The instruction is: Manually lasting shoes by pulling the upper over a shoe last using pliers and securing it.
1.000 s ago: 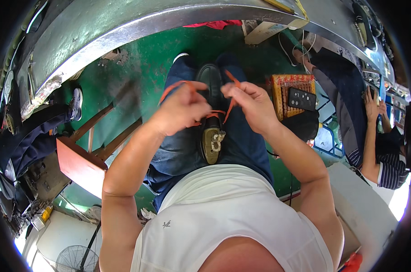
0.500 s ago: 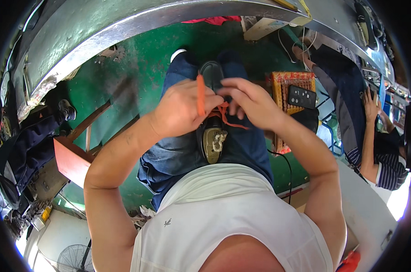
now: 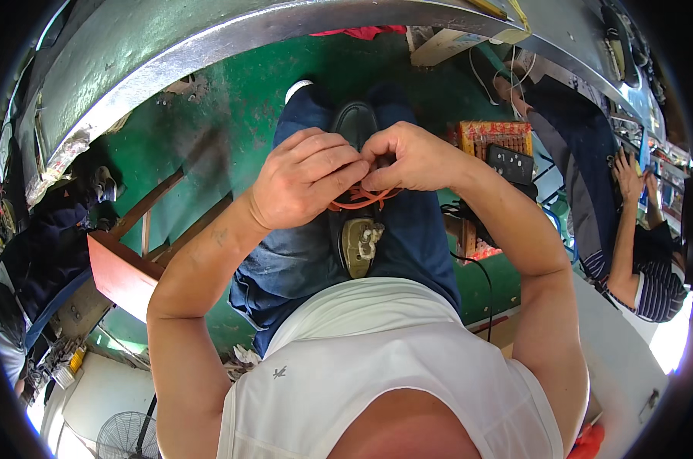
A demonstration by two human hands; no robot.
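A black shoe [image 3: 355, 122] lies lengthwise between my thighs, its rounded toe pointing away from me. An olive-gold shoe last [image 3: 357, 249] with a pale rough patch sticks out of its near end. Over the shoe's middle, an orange lace [image 3: 361, 200] loops just below my fingers. My left hand [image 3: 308, 180] is closed, its fingertips pinched on the lace above the shoe. Meeting it from the other side, my right hand [image 3: 415, 157] pinches with thumb and forefinger at the lace. The fingers hide the exact spot they grip.
A metal-edged workbench [image 3: 232, 53] curves across the far side. To the right stands an orange-yellow crate-like stool [image 3: 476, 138] bearing a black control box [image 3: 510, 164]. A wooden stool [image 3: 124, 268] lies on the left. Another person's arm [image 3: 625, 222] shows at far right.
The orange strip that stood up from my left hand is out of sight. My right hand has moved in and closed against the left fingertips. The lace now forms loops under both hands.
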